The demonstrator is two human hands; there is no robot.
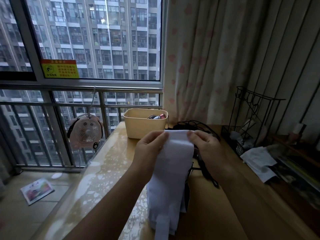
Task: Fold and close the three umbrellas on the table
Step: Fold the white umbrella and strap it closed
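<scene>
1. The pale umbrella is running lengthwise from the hands down toward the viewer. Its upper edge is being held up off the table, and its lower end is trailing onto the tabletop at the near edge.
2. Its canopy is showing as soft, matte lavender-white cloth, folded into a long flat band with loose pleats low down.
3. The left hand is pinching the band's upper left corner between thumb and fingers. The right hand is pinching the upper right corner likewise, so the cloth is hanging between and below both hands.
4. A dark heap of black cloth and thin ribs is lying just beyond the right hand (whether it is a separate umbrella, I cannot tell).
5. A smooth cream bin is standing behind, on the glossy yellow table.
</scene>
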